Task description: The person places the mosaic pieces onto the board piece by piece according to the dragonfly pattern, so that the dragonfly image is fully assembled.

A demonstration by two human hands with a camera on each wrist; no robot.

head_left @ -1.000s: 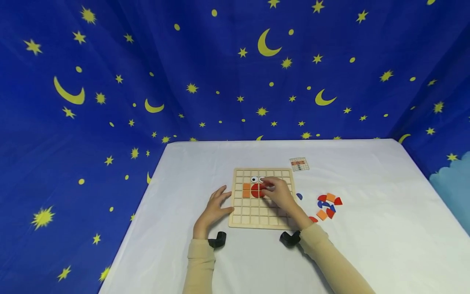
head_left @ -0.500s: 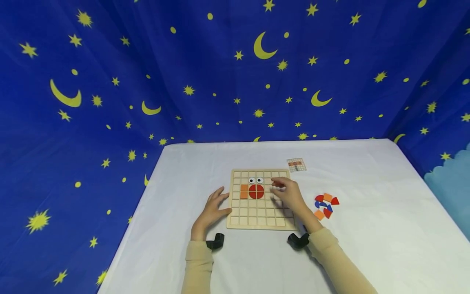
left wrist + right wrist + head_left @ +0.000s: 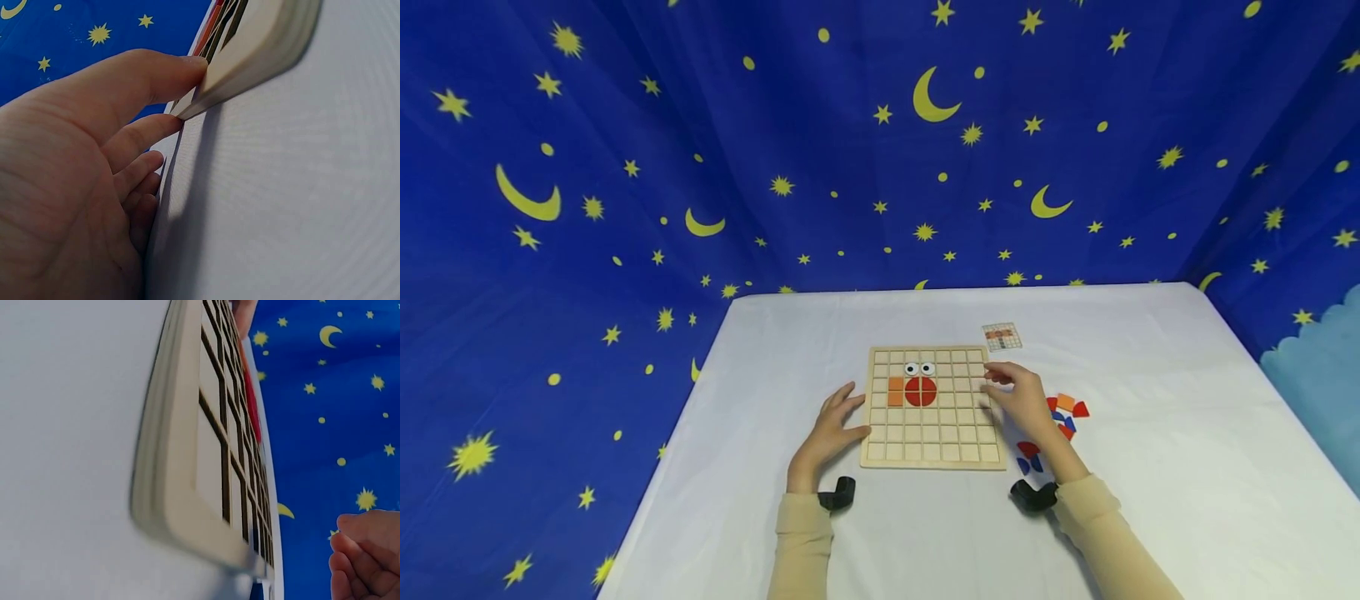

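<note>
A wooden grid board [image 3: 932,434] lies on the white table. On it, several red quarter pieces form a red disc [image 3: 921,392], with two orange squares [image 3: 896,392] stacked to its left and two round eye pieces [image 3: 920,368] above. My left hand [image 3: 829,429] touches the board's left edge, its thumb [image 3: 169,75] and index finger at the rim. By the board's right edge hovers my right hand [image 3: 1021,402], fingers loosely bent; nothing shows between them in the head view. The right wrist view shows only part of the right hand [image 3: 369,553], apart from the board.
Right of the board lie loose red, blue and orange pieces [image 3: 1065,402], partly behind the right forearm. A red quarter piece [image 3: 1028,448] and blue pieces [image 3: 1036,463] lie nearer. A small pattern card [image 3: 1002,336] lies beyond the board's far right corner.
My right hand has moved right, away from the eye pieces to the board's right edge, uncovering the right eye and red disc. The left hand stays at the board's left edge.
</note>
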